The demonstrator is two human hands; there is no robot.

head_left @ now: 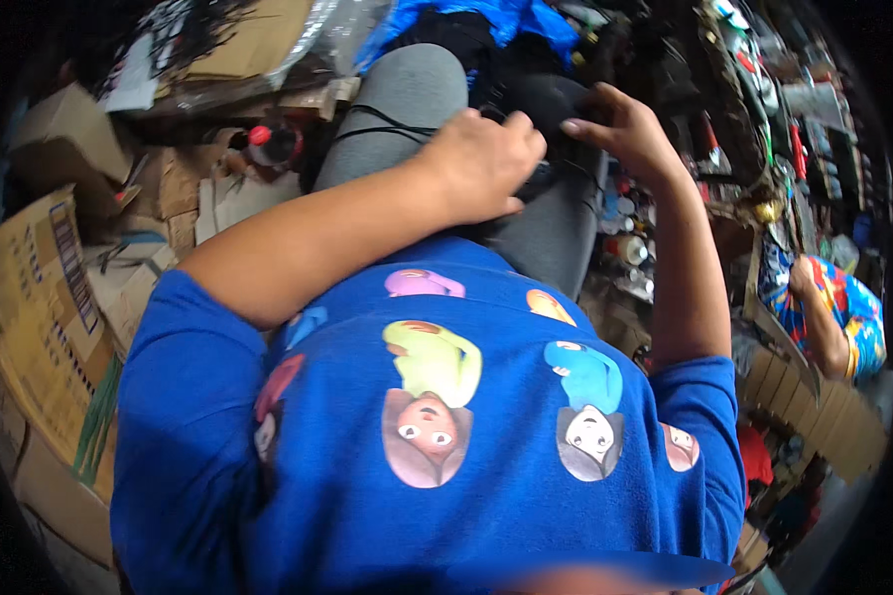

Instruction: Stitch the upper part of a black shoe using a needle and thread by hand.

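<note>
My left hand (481, 164) is over my lap, its fingers curled down; what they hold, if anything, is hidden and partly blurred. Thin black cord (382, 124) crosses my left knee and runs toward that hand. Just beyond both hands lies a dark, rounded black item (549, 102), whose kind I cannot make out. At its right side is my right hand (630, 129), with thumb and forefinger apart and the thumb pointing at the black item. Whether the thumb touches it is unclear.
Cardboard boxes (45, 327) and a red-capped bottle (271, 147) stand to my left. A blue plastic sheet (387, 30) lies ahead. Cluttered tools and small bottles (625, 248) are on the right, where another person in a colourful shirt (848, 307) is near.
</note>
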